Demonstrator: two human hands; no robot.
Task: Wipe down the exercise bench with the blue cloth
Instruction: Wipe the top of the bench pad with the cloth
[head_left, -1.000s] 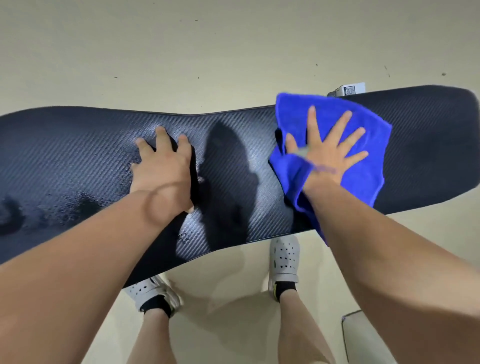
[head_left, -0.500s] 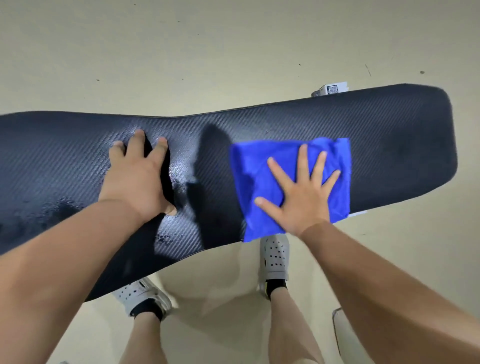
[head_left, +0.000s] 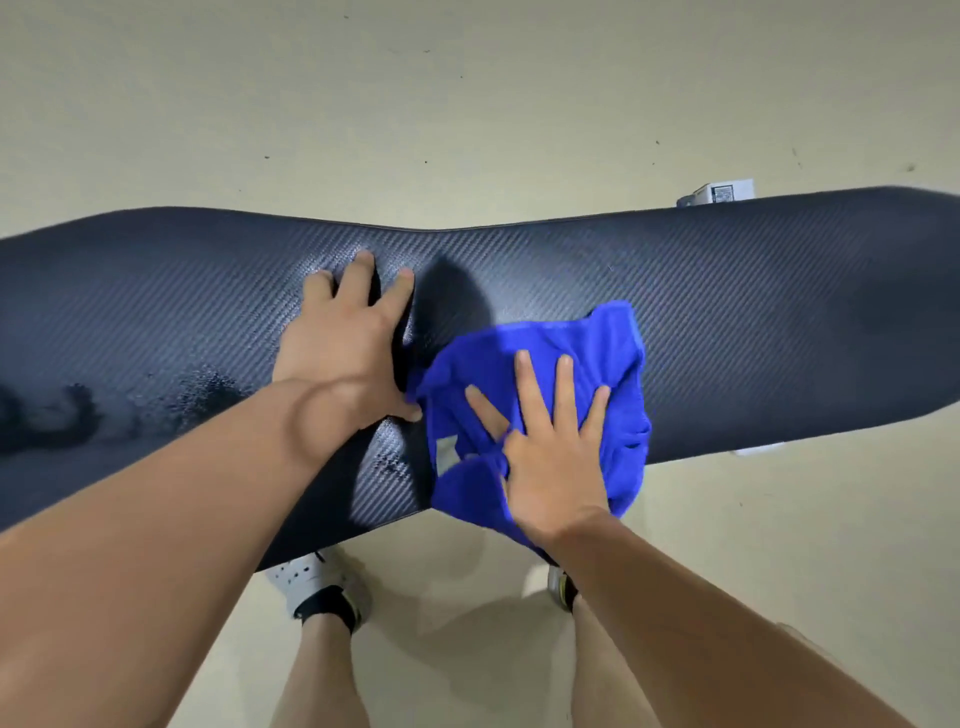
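Leftward slid blue cloth (head_left: 545, 374), right hand (head_left: 550, 447) hiding its middle.

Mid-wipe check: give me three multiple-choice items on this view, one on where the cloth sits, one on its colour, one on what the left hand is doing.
1. Where is the cloth?
A. on the floor
B. on the bench, under the right hand
C. under the left hand

2. What colour is the cloth?
A. blue
B. white
C. grey

3. What is the left hand doing?
A. lifted off the bench
B. gripping the cloth
C. flat on the bench, empty

Answers: 1 B, the right palm presses it onto the pad; 2 A, bright blue against black; 3 C, its fingers lie spread on bare padding.
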